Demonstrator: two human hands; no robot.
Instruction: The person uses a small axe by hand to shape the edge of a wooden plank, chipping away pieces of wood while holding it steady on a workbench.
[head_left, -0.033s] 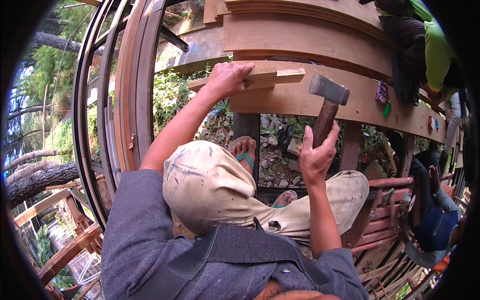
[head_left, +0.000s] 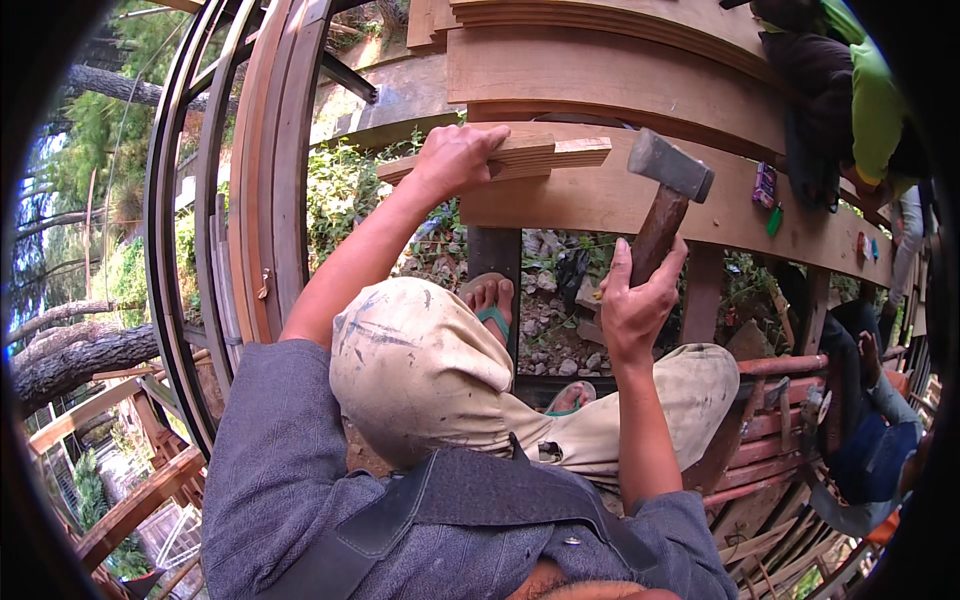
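step: looks like the nailing or tapping stage to me. A short wooden strip (head_left: pixel 520 155) lies flat along the top of a wide wooden beam (head_left: pixel 640 205), and the hammer (head_left: pixel 665 195) is raised just beside it, not touching.

left hand (head_left: pixel 455 155): closed over the near end of the strip, fingers curled over the top and pinning it against the beam. The arm is stretched well out.

right hand (head_left: pixel 635 300): wrapped tight around the hammer's wooden handle, low on the shaft, thumb up along it. The grey steel head sits up at beam height, just right of the strip's free end.

where the strip is: on the upper edge of the beam, running left to right, its right end sticking out past the holding hand.

nail: can't spot one, too small or hidden, so I can't tell if it's a fastening blow or just a nudge.

next move, my guess: the head has to come down on the strip's free end, well clear of the holding fingers, and the left hand has to stop the piece skating along the beam.

footing: person is crouched on open framing, flip-flops (head_left: pixel 490 310) on a dark post, rocky ground far below through the gaps.

around: curved wooden boards (head_left: pixel 262 190) to the left, another person in a green top (head_left: pixel 875 100) on the upper right, someone in blue (head_left: pixel 870 430) lower right.
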